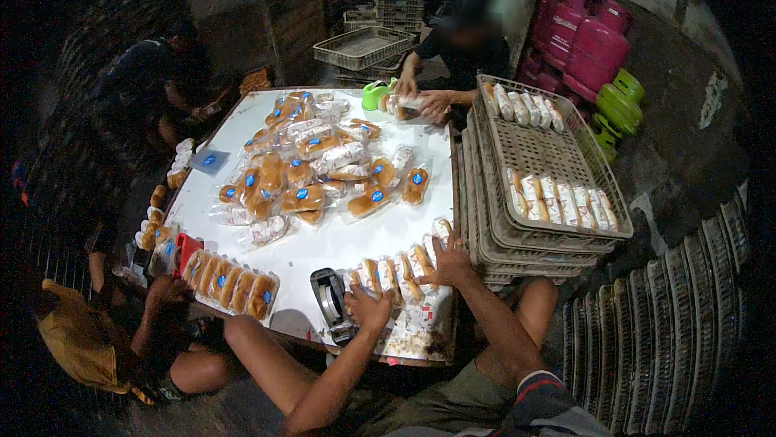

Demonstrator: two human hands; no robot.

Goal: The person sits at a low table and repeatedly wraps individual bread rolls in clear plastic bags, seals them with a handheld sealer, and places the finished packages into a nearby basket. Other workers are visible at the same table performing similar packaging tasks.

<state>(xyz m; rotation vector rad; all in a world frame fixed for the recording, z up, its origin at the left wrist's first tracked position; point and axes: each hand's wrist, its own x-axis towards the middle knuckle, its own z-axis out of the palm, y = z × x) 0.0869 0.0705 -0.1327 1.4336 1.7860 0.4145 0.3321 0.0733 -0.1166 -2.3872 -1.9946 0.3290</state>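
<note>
Across the near right part of the white table (303,249) stands a row of plastic-wrapped bread rolls (388,273). My left hand (368,309) rests on the row's left end, beside a black tape dispenser (330,300). At the other end my right hand (447,264) touches the rolls with its fingers spread. Whether either hand grips a roll cannot be told. A loose heap of wrapped rolls with blue labels (303,194) covers the middle of the table. Farther left, another row of packed rolls (230,285) lies by the near edge.
Stacked plastic crates (545,243) adjoin the table's right side; the top one holds two rows of wrapped rolls. A co-worker handles rolls at the far edge near a green tape dispenser (376,96). Other people sit at left, one near a red dispenser (188,252). Gas cylinders (597,49) stand behind.
</note>
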